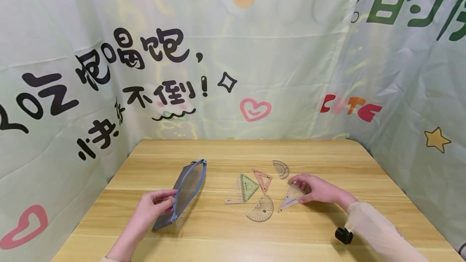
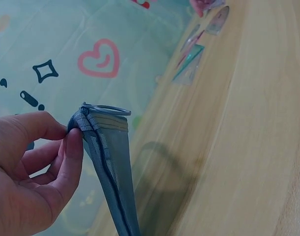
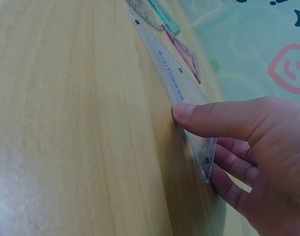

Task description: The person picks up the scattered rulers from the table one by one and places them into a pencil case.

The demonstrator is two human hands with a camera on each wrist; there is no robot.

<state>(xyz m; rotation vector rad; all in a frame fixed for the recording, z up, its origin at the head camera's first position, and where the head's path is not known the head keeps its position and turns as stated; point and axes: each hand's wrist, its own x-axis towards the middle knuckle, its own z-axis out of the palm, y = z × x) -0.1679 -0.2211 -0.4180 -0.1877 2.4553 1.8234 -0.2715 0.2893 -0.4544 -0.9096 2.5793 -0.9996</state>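
Note:
My left hand (image 1: pixel 154 207) pinches the edge of a blue zippered pouch (image 1: pixel 188 184) between thumb and fingers. The pouch stands tilted with its mouth parted, and a ring (image 2: pixel 108 109) shows at its corner in the left wrist view. On the right, my right hand (image 1: pixel 317 189) grips a clear set square (image 3: pixel 172 78) with blue lettering, thumb on one edge and fingers on the other. Beside it lie a pink set square (image 1: pixel 263 179), a green set square (image 1: pixel 248 187) and a clear protractor (image 1: pixel 263 210). Another protractor (image 1: pixel 281 169) lies farther back.
A clear ruled piece (image 1: pixel 234 193) lies partly against the green set square on the wooden table (image 1: pixel 225 237). Printed cloth (image 1: pixel 204 51) hangs behind the table and at both sides. A small black device (image 1: pixel 344 235) is at my right wrist.

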